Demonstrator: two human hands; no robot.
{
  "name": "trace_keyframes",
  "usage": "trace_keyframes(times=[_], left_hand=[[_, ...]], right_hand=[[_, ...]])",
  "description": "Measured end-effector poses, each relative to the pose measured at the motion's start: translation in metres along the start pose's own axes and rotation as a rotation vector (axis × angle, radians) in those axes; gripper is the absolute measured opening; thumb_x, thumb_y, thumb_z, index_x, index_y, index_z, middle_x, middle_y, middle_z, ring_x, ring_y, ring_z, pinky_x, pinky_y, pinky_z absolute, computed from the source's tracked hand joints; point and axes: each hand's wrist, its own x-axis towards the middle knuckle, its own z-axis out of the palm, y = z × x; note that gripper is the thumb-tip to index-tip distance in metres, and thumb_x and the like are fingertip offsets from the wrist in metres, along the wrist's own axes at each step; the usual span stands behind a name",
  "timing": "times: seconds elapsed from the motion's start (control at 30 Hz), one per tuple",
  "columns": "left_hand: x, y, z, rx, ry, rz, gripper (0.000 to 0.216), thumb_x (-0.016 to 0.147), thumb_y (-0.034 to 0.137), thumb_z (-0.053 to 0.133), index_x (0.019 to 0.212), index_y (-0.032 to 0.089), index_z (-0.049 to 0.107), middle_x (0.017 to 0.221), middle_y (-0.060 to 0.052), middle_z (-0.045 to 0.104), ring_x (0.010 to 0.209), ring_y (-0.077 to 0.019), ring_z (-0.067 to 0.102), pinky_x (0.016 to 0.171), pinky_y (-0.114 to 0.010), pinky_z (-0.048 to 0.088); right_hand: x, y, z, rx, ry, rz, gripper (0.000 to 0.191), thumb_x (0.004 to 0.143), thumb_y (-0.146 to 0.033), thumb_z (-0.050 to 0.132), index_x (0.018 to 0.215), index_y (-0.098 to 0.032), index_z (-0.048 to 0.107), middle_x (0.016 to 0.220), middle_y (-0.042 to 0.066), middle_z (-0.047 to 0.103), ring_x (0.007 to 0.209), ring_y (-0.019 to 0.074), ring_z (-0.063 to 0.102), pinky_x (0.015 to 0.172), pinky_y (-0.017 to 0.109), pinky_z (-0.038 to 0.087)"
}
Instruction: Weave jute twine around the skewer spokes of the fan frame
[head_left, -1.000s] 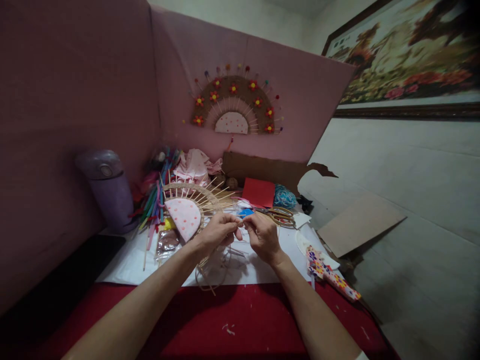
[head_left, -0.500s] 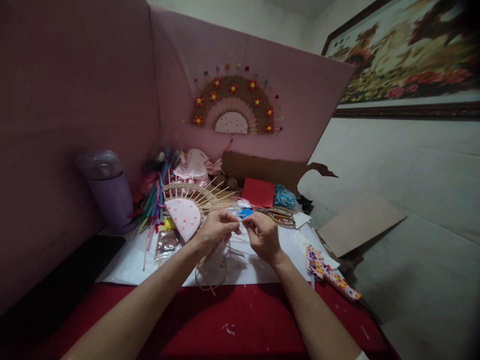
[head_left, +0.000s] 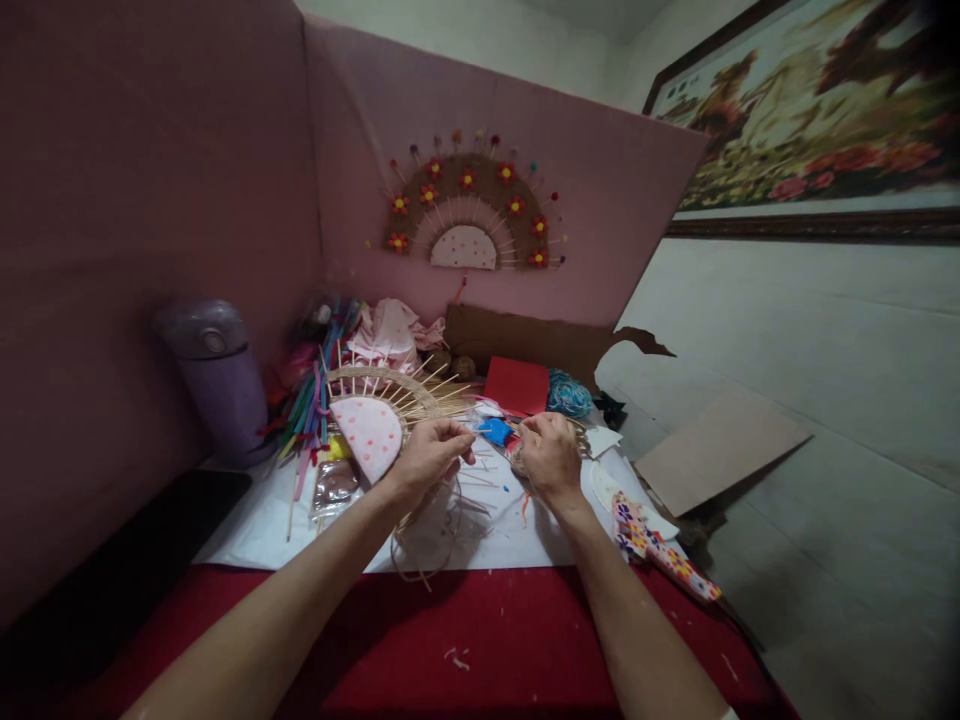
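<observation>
My left hand (head_left: 433, 462) is closed in a pinch at the right edge of a half-round woven piece. It has a white half-disc with pink dots (head_left: 367, 437), thin wooden sticks fanning out, and a band of brown twine (head_left: 397, 380) woven across them. A stick tip pokes out to the right of my left fingertips. Over the white paper, my right hand (head_left: 553, 458) is closed too, apart from the left. What sits between its fingers is hidden. Loose twine (head_left: 409, 565) loops below my left hand. Blue material (head_left: 496, 431) lies between the hands.
A purple bottle (head_left: 217, 385) stands at left, beside colourful pipe cleaners (head_left: 304, 410). Behind are a red square (head_left: 517, 385), blue yarn (head_left: 570, 393) and cardboard (head_left: 525, 335). Flower-patterned cloth (head_left: 664, 550) lies at right. A finished flowered half-round (head_left: 466, 180) hangs on the pink panel.
My right hand has moved right, away from my left hand, uncovering more of the blue material and a small orange strip. My left hand and the half-round piece have hardly moved.
</observation>
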Motion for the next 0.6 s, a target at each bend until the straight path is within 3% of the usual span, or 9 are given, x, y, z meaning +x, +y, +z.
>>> trace_keyframes(times=[0.07,0.2,0.27,0.4,0.53,0.6], left_hand=[[0.0,0.0,-0.001,0.0,0.033,0.001,0.023,0.069,0.033,0.062,0.068,0.012,0.052,0.052,0.002,0.053,0.034,-0.0017,0.031,0.035,-0.016,0.016],[0.0,0.003,-0.001,0.018,0.087,-0.002,0.024,0.069,0.033,0.062,0.064,0.013,0.05,0.044,0.005,0.044,0.034,-0.0016,0.029,0.036,-0.016,0.014],[0.0,0.004,0.0,0.016,0.088,-0.003,0.024,0.069,0.033,0.061,0.063,0.013,0.05,0.044,0.006,0.043,0.034,-0.0016,0.028,0.036,-0.016,0.013],[0.001,0.003,-0.001,-0.015,0.061,-0.002,0.023,0.069,0.032,0.062,0.063,0.013,0.05,0.045,0.005,0.045,0.034,-0.0019,0.028,0.035,-0.017,0.013],[0.001,0.002,-0.001,-0.035,0.007,-0.004,0.024,0.068,0.033,0.062,0.063,0.013,0.05,0.047,0.004,0.047,0.034,-0.0019,0.03,0.035,-0.017,0.013],[0.0,0.003,-0.002,-0.042,-0.006,0.001,0.021,0.068,0.032,0.061,0.064,0.013,0.052,0.047,0.004,0.048,0.034,-0.0019,0.029,0.035,-0.017,0.013]], right_hand=[[-0.002,0.009,0.005,-0.05,-0.095,0.038,0.013,0.075,-0.032,0.057,0.071,-0.02,0.06,0.081,0.009,0.055,0.08,0.022,0.049,0.068,0.033,0.037],[-0.01,0.02,0.011,-0.084,-0.418,0.084,0.025,0.065,-0.037,0.066,0.084,-0.022,0.062,0.083,0.006,0.057,0.078,0.021,0.053,0.064,0.03,0.039],[-0.013,0.021,0.013,-0.112,-0.479,0.069,0.034,0.058,-0.033,0.071,0.09,-0.022,0.061,0.089,0.006,0.059,0.079,0.0207,0.055,0.063,0.029,0.039],[-0.01,0.022,0.013,-0.054,-0.365,0.075,0.032,0.06,-0.024,0.067,0.091,-0.021,0.06,0.089,0.007,0.062,0.078,0.0198,0.057,0.064,0.029,0.041],[0.001,0.023,0.012,0.162,-0.14,0.319,0.031,0.066,-0.04,0.063,0.088,-0.018,0.059,0.078,0.006,0.063,0.071,0.0201,0.057,0.063,0.031,0.043],[0.006,0.024,0.012,0.399,-0.039,0.457,0.032,0.066,-0.046,0.061,0.082,-0.018,0.057,0.069,0.003,0.062,0.064,0.018,0.057,0.058,0.029,0.044]])
